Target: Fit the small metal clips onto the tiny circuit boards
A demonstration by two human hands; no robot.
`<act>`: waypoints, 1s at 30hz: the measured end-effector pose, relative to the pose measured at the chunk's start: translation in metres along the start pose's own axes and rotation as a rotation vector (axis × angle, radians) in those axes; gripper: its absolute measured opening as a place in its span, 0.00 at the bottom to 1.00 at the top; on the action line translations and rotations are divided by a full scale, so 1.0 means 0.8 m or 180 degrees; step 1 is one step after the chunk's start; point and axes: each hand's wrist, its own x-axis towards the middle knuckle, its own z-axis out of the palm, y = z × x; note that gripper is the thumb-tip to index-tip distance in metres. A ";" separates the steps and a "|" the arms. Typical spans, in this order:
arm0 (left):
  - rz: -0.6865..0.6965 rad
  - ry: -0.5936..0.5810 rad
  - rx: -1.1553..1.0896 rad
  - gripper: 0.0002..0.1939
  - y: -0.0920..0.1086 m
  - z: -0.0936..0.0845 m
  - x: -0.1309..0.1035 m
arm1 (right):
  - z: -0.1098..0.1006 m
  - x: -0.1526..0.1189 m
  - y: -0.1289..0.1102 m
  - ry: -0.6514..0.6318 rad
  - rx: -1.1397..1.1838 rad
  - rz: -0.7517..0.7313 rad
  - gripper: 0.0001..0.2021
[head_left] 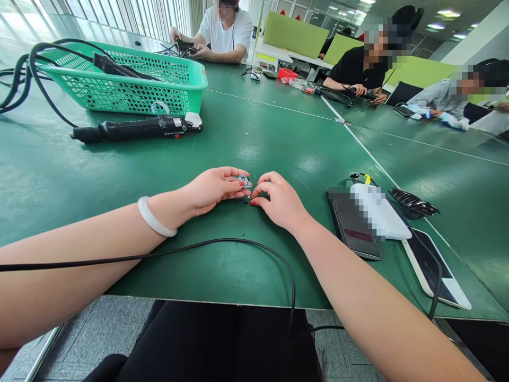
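Part (246,181), perhaps metal, over green table (254,276)

I see one left hand (217,191) and one right hand (280,200), so two hands. There is one small silvery part (245,181) and one white bracelet (150,218). I count one green basket (194,79), one black tool (135,129), one white mouse (255,76) and one red box (286,73). One dark phone (353,225) and one white phone (431,262) make two phones. There is one white flat thing (392,220) (part of it is blurry) and one black clip (413,202). Three other people (230,34) show well. The tiny bits (246,202) are too small to count.
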 end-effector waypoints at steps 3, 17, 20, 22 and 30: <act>-0.0002 -0.0020 -0.0033 0.10 -0.001 -0.001 0.001 | 0.001 0.001 0.001 -0.0016 0.0014 0.0041 0.04; -0.0005 -0.0026 -0.0031 0.09 0.000 0.000 0.000 | 0.006 0.000 0.001 0.0050 -0.0378 -0.0346 0.08; 0.0012 -0.0075 -0.0040 0.10 0.000 -0.001 0.000 | 0.000 -0.001 -0.001 0.0220 -0.0200 -0.0370 0.08; 0.0000 -0.0116 -0.0005 0.10 0.001 0.000 -0.001 | -0.006 -0.002 -0.004 0.0442 0.0045 -0.0400 0.08; 0.0168 -0.0769 0.0541 0.12 0.003 -0.003 -0.006 | -0.020 -0.010 -0.021 0.0894 0.0736 -0.0535 0.10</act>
